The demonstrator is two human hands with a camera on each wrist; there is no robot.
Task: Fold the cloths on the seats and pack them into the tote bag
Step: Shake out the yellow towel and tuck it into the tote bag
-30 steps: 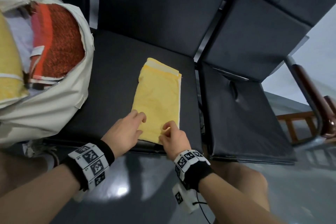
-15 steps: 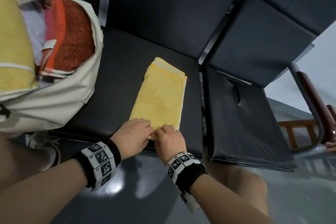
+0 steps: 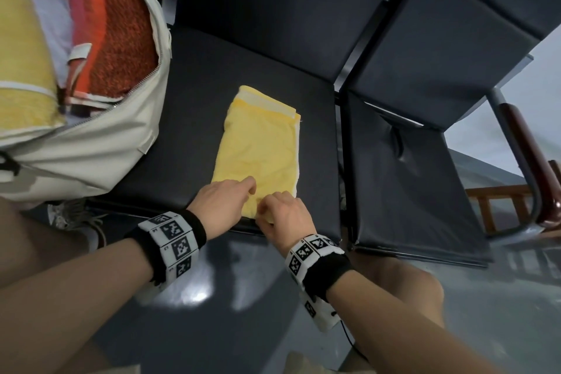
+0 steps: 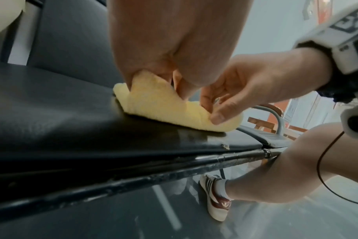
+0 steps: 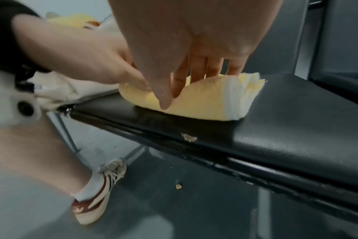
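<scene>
Hands pinching cloth's near edge.
Left hand (image 3: pixel 223 206) and right hand (image 3: pixel 283 215) both pinch the yellow cloth (image 3: pixel 261 152) on the seat (image 3: pixel 188 118); beyond the fingers, leftward, stands the stuffed tote (image 3: pixel 91 143).

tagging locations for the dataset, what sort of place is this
Likely a waiting area or lobby: linked black padded seats on a shared metal bar, an end armrest, and a glossy grey floor.

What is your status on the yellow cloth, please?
Both hands, left hand and right hand, pinch the near edge of the yellow cloth. Tote bag open beside. Nothing blocking.
</scene>
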